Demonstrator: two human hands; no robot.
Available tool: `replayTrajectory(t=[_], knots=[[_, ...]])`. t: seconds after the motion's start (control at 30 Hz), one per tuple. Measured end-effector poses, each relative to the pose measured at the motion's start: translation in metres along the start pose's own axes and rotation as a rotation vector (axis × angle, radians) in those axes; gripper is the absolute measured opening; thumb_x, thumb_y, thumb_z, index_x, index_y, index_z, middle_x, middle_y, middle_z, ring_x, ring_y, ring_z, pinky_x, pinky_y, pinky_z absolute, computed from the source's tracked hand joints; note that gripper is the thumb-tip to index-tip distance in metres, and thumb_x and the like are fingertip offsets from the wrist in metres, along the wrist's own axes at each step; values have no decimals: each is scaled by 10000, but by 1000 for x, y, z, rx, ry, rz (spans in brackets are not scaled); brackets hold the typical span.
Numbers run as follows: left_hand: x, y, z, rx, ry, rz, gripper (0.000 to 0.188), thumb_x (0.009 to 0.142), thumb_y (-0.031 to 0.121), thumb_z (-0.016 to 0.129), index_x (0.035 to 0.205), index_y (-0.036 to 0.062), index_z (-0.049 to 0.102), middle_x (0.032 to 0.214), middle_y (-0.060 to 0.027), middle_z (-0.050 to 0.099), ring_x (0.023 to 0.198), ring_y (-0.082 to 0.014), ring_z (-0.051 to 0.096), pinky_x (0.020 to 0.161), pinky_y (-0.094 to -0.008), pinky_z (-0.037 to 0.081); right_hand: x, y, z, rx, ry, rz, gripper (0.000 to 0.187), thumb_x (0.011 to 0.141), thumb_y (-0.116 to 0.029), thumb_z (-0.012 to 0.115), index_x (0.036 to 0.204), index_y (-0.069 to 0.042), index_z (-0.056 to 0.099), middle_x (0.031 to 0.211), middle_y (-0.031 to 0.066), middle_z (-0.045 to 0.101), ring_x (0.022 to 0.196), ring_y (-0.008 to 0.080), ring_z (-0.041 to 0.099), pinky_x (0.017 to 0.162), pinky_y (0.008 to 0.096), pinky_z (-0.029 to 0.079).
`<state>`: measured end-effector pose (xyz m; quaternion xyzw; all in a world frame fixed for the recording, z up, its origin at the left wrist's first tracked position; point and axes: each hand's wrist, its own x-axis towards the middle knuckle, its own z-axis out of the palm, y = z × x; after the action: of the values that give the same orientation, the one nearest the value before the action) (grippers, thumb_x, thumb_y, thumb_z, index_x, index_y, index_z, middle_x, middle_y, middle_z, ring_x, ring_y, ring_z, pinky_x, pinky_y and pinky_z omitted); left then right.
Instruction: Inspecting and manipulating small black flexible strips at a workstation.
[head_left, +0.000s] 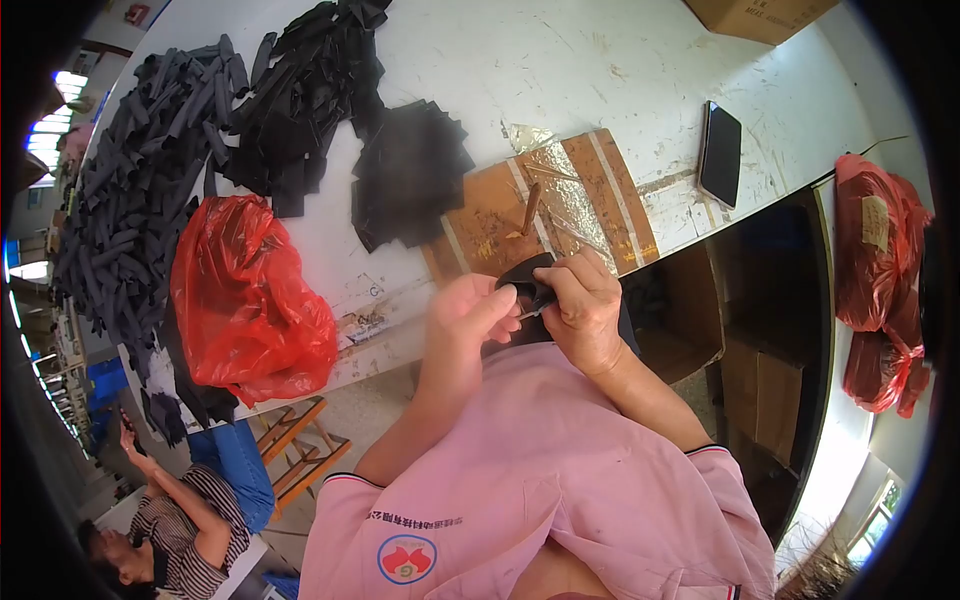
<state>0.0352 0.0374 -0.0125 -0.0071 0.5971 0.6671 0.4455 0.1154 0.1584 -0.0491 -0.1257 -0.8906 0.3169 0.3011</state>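
Observation:
A small piece of black fabric (525, 272) is held between my two hands, close to my body at the table's near edge. My left hand (468, 308) pinches its lower left side between thumb and fingers. My right hand (584, 308) is closed on its right side, fingers curled. A thin, light-coloured bit shows beneath the fabric between the hands, too small to name. Just beyond them lies a brown cardboard sheet (612, 190) with strips of tape, and a short brown peg (531, 208) stands up from it. A stack of flat black fabric pieces (405, 170) lies left of the cardboard.
Dark grey fabric pieces (130, 225) are heaped at the far left, with a red plastic bag (250, 310) before them. A phone (721, 155) lies at right, a cardboard box (760, 15) at the back. Red bags (872, 250) stand far right. A seated person (195, 520) is lower left.

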Motion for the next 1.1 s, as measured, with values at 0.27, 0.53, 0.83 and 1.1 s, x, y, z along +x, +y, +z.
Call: replayTrajectory(t=[0.27,0.53,0.83,1.1], knots=[[9,-12,-7,77,100,149,57,769,29,556,805,-14,547,693,-39,574,601,-75,523,547,-198,414,9,-13,-19,130,-165,28,348,569,-135,717,857,-2,573,750,82,518,664,233,511,543,319,426],[7,-27,10,809,333,956,97,713,-68,582,784,-5,557,582,-21,544,496,-20,473,419,-192,368,9,-22,-13,354,-203,222,168,673,-4,620,838,-9,588,774,92,543,666,212,551,539,291,456],[12,-9,-15,-224,-23,186,143,740,-62,529,842,30,487,684,-26,544,433,-9,377,355,-180,268,3,-7,10,432,-126,359,65,687,33,578,744,3,570,704,58,545,556,167,519,493,266,423],[14,-10,-11,-28,20,271,185,701,-67,495,878,-15,483,707,-19,501,515,-25,426,397,-178,324,17,-27,-1,1553,-339,1196,121,764,-115,628,694,-47,557,624,-6,512,517,79,435,477,191,354]])
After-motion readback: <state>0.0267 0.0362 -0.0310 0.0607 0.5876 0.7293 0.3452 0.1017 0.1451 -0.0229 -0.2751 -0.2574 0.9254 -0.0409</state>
